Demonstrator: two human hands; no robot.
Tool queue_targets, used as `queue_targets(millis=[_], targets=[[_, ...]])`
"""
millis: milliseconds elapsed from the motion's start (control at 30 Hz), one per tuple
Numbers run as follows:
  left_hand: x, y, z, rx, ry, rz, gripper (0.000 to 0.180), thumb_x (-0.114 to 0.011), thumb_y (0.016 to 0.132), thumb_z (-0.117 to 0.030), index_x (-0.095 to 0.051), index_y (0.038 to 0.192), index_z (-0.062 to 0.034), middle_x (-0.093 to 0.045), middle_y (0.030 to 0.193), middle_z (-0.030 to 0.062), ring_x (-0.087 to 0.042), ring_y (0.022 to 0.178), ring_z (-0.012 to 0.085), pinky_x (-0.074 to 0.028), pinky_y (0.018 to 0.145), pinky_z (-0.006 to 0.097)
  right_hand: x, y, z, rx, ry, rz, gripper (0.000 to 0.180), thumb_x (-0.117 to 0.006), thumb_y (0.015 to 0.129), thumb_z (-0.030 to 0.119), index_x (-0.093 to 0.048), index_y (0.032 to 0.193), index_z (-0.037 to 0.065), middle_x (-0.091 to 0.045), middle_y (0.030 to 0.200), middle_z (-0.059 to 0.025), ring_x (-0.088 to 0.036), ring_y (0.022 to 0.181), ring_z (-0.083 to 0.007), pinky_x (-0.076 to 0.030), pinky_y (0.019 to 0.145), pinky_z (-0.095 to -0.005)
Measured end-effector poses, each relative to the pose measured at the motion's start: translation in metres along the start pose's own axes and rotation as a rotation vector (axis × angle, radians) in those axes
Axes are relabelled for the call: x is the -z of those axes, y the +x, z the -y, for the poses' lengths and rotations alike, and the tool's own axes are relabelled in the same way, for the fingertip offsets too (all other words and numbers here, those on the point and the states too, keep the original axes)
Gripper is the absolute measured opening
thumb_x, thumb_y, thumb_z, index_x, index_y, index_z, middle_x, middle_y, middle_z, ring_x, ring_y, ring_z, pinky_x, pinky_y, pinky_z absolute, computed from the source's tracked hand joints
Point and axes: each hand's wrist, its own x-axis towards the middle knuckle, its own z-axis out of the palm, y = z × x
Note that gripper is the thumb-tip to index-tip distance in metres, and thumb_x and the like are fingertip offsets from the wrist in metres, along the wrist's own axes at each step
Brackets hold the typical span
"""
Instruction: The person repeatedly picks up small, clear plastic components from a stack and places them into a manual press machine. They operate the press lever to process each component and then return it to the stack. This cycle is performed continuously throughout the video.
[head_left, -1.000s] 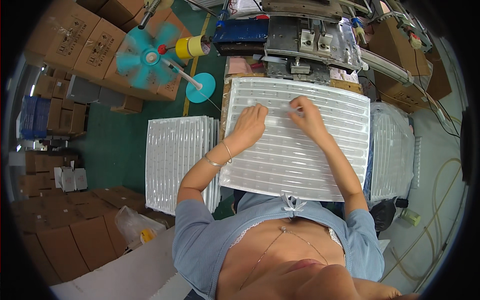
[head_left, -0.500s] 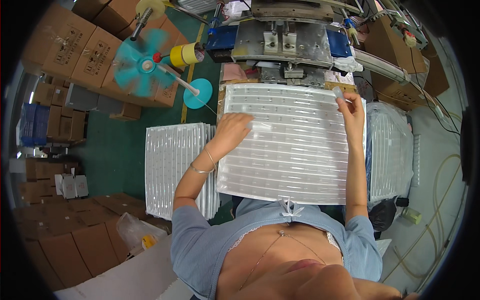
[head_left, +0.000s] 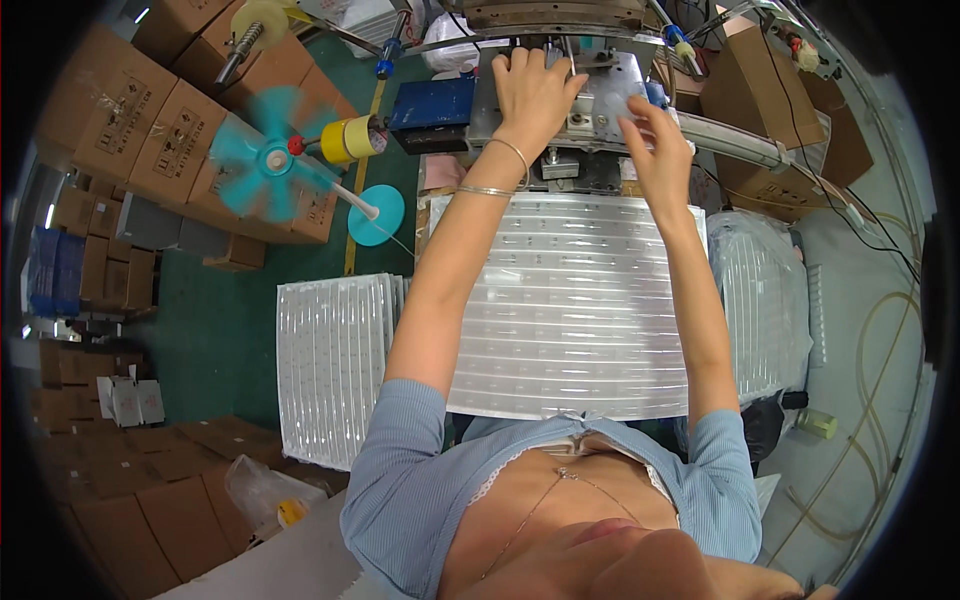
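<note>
Both hands are stretched forward over the ribbed translucent plastic tray sheet, which lies flat on the surface just in front of the torso. The left hand rests spread, fingers loose, on the grey metal press machine. The right hand pinches a small pale part beside it. Fingers are best kept off the tooling, and the sheet kept square.

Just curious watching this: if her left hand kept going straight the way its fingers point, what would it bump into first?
Probably the grey metal machine: the left hand already rests on its plate, fingers toward its upper body. Depth is unclear.
</note>
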Motion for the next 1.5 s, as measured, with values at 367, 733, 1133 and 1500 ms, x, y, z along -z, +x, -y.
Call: queue_targets(millis=[367,733,1133,1500], targets=[[0.098,-0.105,0.033,0.658,-0.741,-0.005,0.016,-0.060,0.082,-0.014,-0.060,0.096,-0.0047,-0.059,0.078,0.0058,-0.053,0.068,0.0154,-0.042,0.064,0.029,-0.052,0.061,-0.033,0.359,-0.593,0.004,0.018,-0.065,0.077,0.028,-0.063,0.093,0.019,-0.064,0.083,-0.0017,-0.060,0.082,-0.0237,-0.040,0.071,-0.0396],[0.125,-0.218,0.024,0.391,-0.560,0.434,0.015,-0.051,0.077,-0.005,-0.060,0.089,-0.0058,-0.055,0.082,0.0092,-0.053,0.075,0.0242,-0.043,0.069,0.035,-0.013,-0.089,0.001,0.260,-0.284,0.332,0.024,-0.068,0.074,0.019,-0.061,0.097,0.013,-0.058,0.093,-0.0030,-0.054,0.085,-0.0220,-0.037,0.072,-0.0370],[0.122,-0.228,0.022,0.040,-0.180,0.707,0.023,-0.056,0.073,-0.005,-0.063,0.095,-0.0097,-0.053,0.083,0.0067,-0.052,0.081,0.0249,-0.042,0.070,0.036,-0.029,-0.149,0.012,0.154,-0.142,0.695,0.020,-0.072,0.068,0.012,-0.056,0.080,0.010,-0.055,0.087,-0.0037,-0.054,0.083,-0.0223,-0.038,0.072,-0.0356],[0.101,-0.159,0.010,0.280,-0.559,0.324,0.031,-0.048,0.074,0.005,-0.059,0.101,-0.0051,-0.054,0.105,0.0112,-0.053,0.098,0.0296,-0.044,0.083,0.039,-0.027,-0.115,-0.001,-0.389,0.343,0.599,0.016,-0.064,0.081,0.007,-0.048,0.081,0.004,-0.060,0.099,-0.0090,-0.056,0.082,-0.0106,-0.046,0.065,-0.0253]])
